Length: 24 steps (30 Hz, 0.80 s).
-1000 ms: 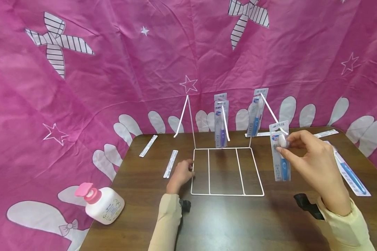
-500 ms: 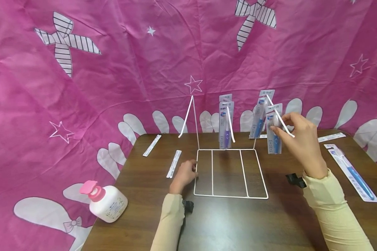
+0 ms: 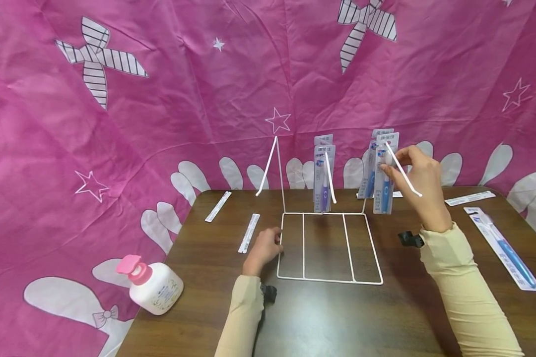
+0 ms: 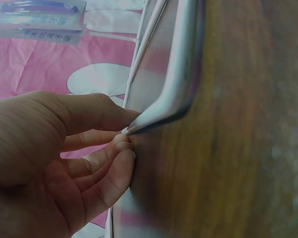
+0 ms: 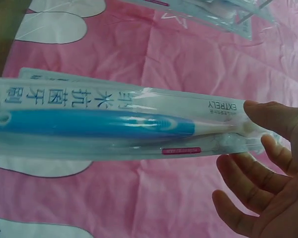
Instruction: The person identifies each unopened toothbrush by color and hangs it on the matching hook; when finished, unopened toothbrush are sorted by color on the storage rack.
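Observation:
My right hand (image 3: pixel 422 181) pinches a packaged blue toothbrush (image 5: pixel 104 124) near its head end between thumb and fingers. The pack hangs upright on the right prong (image 3: pixel 403 171) of a white wire rack (image 3: pixel 330 281), in front of another blue toothbrush pack (image 3: pixel 368 184). My left hand (image 4: pixel 84 158) pinches the left side of the rack's base wire between thumb and fingers. Purple toothbrush packs (image 3: pixel 323 191) hang from the middle prong. Nothing hangs on the left prong (image 3: pixel 266 168).
Another packaged blue toothbrush (image 3: pixel 504 250) lies on the table at the right. A white pump bottle (image 3: pixel 157 290) with a pink top stands at the left front. Narrow white strips (image 3: pixel 248 233) lie about the table. A pink patterned cloth (image 3: pixel 205 99) hangs behind.
My right hand has carried the blue toothbrush pack up and back along the right prong, close to the pack behind. My left hand stays on the rack. The view has shifted slightly.

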{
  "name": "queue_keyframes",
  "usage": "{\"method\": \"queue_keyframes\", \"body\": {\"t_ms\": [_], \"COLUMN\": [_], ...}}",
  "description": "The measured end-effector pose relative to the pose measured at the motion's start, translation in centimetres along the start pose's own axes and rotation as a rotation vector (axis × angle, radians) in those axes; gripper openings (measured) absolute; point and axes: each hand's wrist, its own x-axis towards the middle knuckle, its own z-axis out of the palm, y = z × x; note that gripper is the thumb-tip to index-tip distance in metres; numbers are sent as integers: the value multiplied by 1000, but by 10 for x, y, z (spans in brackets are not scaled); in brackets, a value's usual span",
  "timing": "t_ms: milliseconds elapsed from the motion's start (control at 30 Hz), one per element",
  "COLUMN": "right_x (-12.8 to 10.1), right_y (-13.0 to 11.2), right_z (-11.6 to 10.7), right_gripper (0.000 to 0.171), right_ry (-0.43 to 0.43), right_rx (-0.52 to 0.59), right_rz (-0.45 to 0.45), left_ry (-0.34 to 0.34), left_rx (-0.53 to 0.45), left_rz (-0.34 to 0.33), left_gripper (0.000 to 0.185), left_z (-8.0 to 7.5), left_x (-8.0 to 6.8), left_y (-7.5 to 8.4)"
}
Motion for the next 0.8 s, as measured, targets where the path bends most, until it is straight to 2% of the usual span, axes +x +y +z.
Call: {"method": "queue_keyframes", "body": {"t_ms": [200,433,633,800], "right_x": [0,-3,-14,-31], "right_y": [4,8,17,40], "right_z": [10,14,9,3], "right_gripper": [32,33,26,22], "right_ry": [-1,13,-44,-116], "right_rx": [3,27,30,8], "right_rz": [61,51,117,151], "left_ry": [4,-1,8,21], "left_rx": [14,8,8,22], "left_rz": [13,9,32,54], "left_gripper": [40,42,46,45], "left_z": [1,1,1,2], "left_x": [1,0,0,2], "left_y": [-2,0,1,-1]}}
